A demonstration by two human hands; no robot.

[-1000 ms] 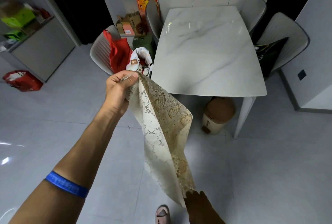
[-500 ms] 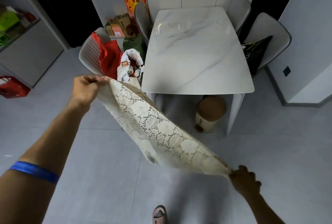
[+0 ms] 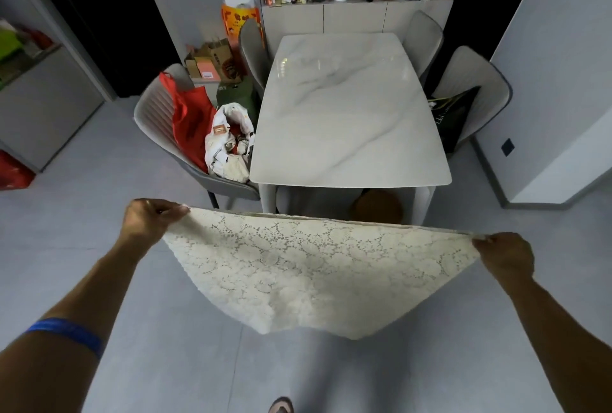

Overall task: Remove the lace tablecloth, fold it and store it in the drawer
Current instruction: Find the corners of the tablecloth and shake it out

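Now lace tablecloth (image 3: 308,273) taut between left hand (image 3: 149,219) and right hand (image 3: 505,255).

Cream floral lace tablecloth (image 3: 311,273), white grey-veined marble table (image 3: 347,121), red bag (image 3: 188,114) (blue wristband (image 3: 66,335)).

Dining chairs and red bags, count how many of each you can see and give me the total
Dining chairs: 4
Red bags: 2
Total: 6
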